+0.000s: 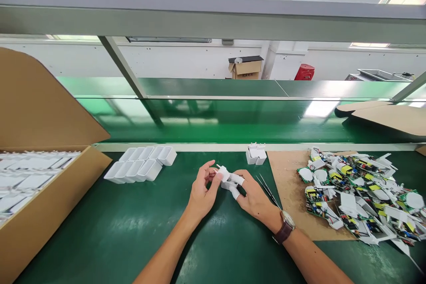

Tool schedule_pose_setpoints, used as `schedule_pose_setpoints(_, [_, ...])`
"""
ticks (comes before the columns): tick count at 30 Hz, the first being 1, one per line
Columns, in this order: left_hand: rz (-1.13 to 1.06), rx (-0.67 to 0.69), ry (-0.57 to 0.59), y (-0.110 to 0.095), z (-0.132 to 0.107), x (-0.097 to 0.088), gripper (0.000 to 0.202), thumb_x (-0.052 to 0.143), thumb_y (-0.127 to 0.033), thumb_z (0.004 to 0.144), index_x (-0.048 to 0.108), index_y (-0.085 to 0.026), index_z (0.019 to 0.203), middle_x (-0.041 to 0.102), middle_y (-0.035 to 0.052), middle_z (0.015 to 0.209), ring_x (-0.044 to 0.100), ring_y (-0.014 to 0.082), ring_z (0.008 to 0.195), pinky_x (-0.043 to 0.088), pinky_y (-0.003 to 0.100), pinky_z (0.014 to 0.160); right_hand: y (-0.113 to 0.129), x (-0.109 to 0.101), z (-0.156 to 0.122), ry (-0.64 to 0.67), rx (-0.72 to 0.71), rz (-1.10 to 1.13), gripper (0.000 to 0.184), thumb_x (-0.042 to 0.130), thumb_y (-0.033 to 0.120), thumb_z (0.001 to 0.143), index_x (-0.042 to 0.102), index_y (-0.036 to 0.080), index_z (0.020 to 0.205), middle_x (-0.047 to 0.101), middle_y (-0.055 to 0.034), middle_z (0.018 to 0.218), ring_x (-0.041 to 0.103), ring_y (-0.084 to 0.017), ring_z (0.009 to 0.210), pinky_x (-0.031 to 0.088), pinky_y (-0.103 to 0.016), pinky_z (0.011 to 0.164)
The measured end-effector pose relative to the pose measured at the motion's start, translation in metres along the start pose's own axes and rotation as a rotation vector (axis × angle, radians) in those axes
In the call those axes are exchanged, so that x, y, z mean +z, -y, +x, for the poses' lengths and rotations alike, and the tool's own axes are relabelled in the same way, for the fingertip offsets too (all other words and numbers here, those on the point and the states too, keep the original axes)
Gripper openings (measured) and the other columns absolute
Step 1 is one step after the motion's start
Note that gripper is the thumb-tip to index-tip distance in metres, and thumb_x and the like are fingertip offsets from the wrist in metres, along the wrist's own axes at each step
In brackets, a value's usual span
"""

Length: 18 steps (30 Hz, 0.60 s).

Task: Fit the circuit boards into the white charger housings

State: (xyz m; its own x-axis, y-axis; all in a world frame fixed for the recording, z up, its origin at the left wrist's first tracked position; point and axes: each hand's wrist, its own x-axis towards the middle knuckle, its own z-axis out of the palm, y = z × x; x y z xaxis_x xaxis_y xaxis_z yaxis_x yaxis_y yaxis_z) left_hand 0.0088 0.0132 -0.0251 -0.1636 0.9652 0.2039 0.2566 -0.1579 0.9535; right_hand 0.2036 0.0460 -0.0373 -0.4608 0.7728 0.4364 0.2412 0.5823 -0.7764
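Observation:
Both hands meet over the table's middle around a small white plastic plug housing [224,173], with a prong-like tip at its upper left. My left hand [203,191] pinches it from the left between thumb and fingers. From the right, my right hand [255,196] grips its lower side with thumb and index finger, both in white finger cots; a watch is on that wrist. Fingers hide part of the housing, so what is inside it cannot be seen. A pair of tweezers [269,191] lies just beyond the right hand.
Rows of open white casings [141,166] stand at left, near a cardboard box [63,188] of white parts. A couple of white plug units [256,154] stand at the back edge. Right, circuit boards [357,195] heap over a cardboard sheet [289,195]. A green conveyor [226,120] runs behind.

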Motion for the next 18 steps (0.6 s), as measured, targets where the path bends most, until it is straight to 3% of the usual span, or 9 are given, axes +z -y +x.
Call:
schedule_pose_setpoints(4, [0.102,0.248,0.161,-0.003,-0.007,0.004,0.095,0.087,-0.045,0.078,0.033,-0.028,0.155,0.063,0.0137,0.140,0.064,0.0293,0.126,0.050,0.051,0.110,0.004,0.006,0.003,-0.036,0.432,0.681,0.031,0.062,0.039,0.094,0.068,0.019,0.117,0.072,-0.0094,0.103,0.070,-0.023,0.085,0.061,-0.038,0.073])
schedule_pose_setpoints(7, [0.196,0.414,0.137,-0.002,-0.012,0.009,0.085,0.079,-0.033,0.088,0.030,-0.032,0.158,0.060,0.0128,0.144,0.059,0.0291,0.133,0.050,0.053,0.112,0.014,0.007,0.005,-0.017,0.628,1.011,0.036,0.068,0.048,0.089,0.073,0.017,0.106,0.075,-0.0086,0.094,0.071,-0.025,0.084,0.059,-0.039,0.074])
schedule_pose_setpoints(11, [0.255,0.449,0.085,0.002,-0.013,0.012,0.084,0.079,-0.030,0.088,0.031,-0.033,0.158,0.063,0.0114,0.141,0.063,0.0285,0.128,0.054,0.051,0.108,0.025,0.007,0.008,-0.020,0.670,1.102,0.039,0.078,0.052,0.080,0.075,0.017,0.098,0.077,-0.0080,0.088,0.072,-0.026,0.085,0.056,-0.038,0.077])
schedule_pose_setpoints(18, [0.272,0.451,0.086,0.004,-0.012,0.010,0.082,0.079,-0.033,0.088,0.034,-0.034,0.156,0.062,0.0109,0.141,0.064,0.0284,0.126,0.057,0.049,0.106,0.026,0.005,0.009,-0.010,0.686,1.067,0.040,0.076,0.052,0.082,0.075,0.017,0.099,0.076,-0.0062,0.081,0.071,-0.023,0.076,0.055,-0.038,0.078])
